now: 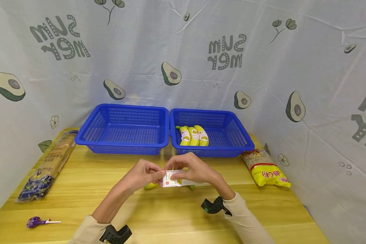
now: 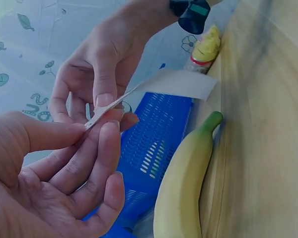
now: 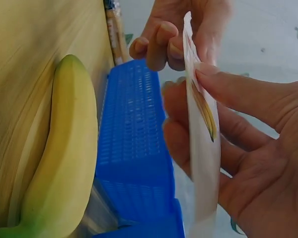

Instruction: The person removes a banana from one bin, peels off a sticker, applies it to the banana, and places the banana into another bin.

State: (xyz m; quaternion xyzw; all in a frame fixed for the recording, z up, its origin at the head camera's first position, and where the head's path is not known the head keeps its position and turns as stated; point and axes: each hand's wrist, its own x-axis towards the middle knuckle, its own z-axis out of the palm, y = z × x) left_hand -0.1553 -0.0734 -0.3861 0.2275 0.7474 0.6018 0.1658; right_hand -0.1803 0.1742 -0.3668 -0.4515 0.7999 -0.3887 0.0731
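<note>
Between my two hands is a white paper label strip printed with bananas. My left hand pinches its left end between thumb and fingers. With thumb and fingertips, my right hand pinches the strip close beside the left fingertips, and its plain tail hangs out past that hand in the left wrist view. A yellow banana with a green stem lies on the table below the strip, mostly hidden by the hands in the head view. No label shows on this banana in either wrist view.
Two blue baskets stand at the back; the right basket holds three labelled bananas, beside the left basket. A long noodle packet and a purple lollipop lie left. A yellow-printed food bag lies right.
</note>
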